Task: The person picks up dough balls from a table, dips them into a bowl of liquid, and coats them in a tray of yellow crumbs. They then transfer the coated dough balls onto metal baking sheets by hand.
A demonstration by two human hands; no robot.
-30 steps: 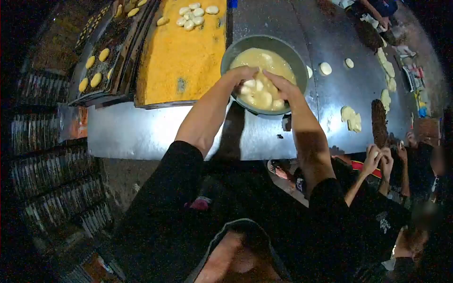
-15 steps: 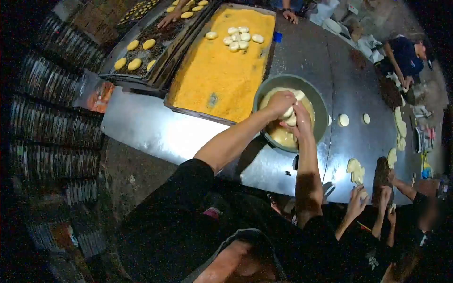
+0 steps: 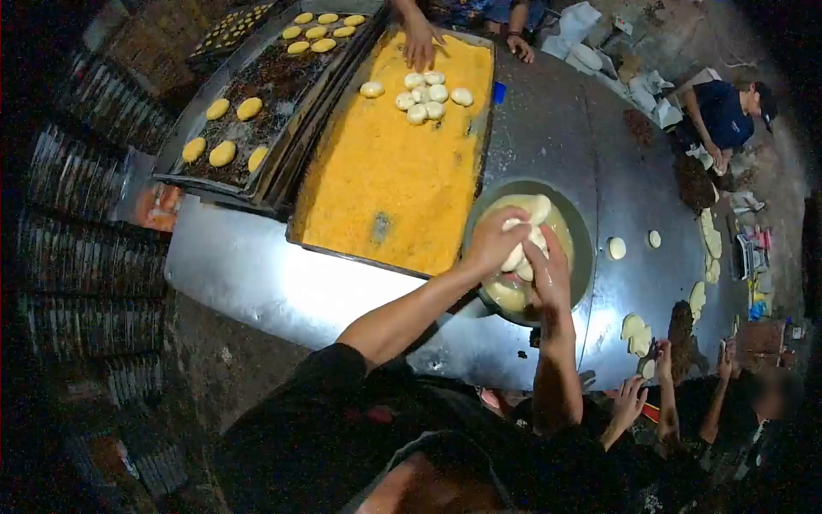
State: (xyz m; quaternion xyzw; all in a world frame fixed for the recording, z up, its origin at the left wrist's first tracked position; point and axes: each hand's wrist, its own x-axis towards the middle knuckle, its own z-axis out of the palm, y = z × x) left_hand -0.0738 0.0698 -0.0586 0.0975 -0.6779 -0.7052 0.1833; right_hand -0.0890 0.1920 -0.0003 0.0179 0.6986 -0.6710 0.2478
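A cluster of pale dough pieces [image 3: 521,255] is gripped between my two hands over a round grey bowl [image 3: 585,257]. My left hand [image 3: 495,242] wraps round the cluster from the left, its fingers closed. From the right, my right hand [image 3: 549,267] presses the same pieces, fingers curled up against them. Yellowish liquid [image 3: 558,230] lies in the bowl beneath. Just left of the bowl is a tray of yellow crumbs [image 3: 360,184], with a heap of wet-looking white dough rounds [image 3: 419,98] near its far end.
Another person's hand [image 3: 419,43] reaches over the crumb tray. A dark tray [image 3: 257,111] at left carries several yellow-coated rounds. Dough rounds [image 3: 616,248] and flattened dough [image 3: 636,334] lie on the metal table [image 3: 548,111]. Co-workers' hands [image 3: 629,403] are at the lower right.
The view has shifted, so the bowl and my hands appear lower. Another person's hand has moved from the dark tray to the white rounds. My hands still hold dough over the bowl.
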